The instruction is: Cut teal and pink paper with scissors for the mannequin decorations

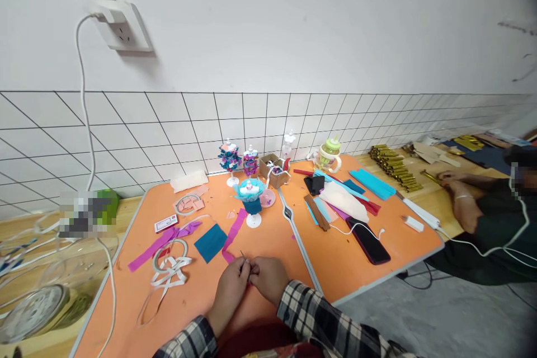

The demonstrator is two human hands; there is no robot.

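Note:
My left hand point(229, 291) and my right hand point(268, 278) meet over the near edge of the orange table point(197, 291). Both are closed in a pinch, fingertips touching each other. A thin dark needle-like pin point(243, 255) sticks up from between the fingertips; which hand grips it I cannot tell. Just beyond the hands lie a magenta paper strip point(235, 229) and a teal paper square point(210, 242). A small doll in a blue paper dress point(250, 196) stands on a white base further back.
White ribbon and tape rolls point(170, 260) lie to the left. A black phone point(368, 240) with a white cable rests on the second orange table point(344, 268). Another person's hand point(464, 201) works at the right near gold tubes point(394, 168). Tiled wall behind.

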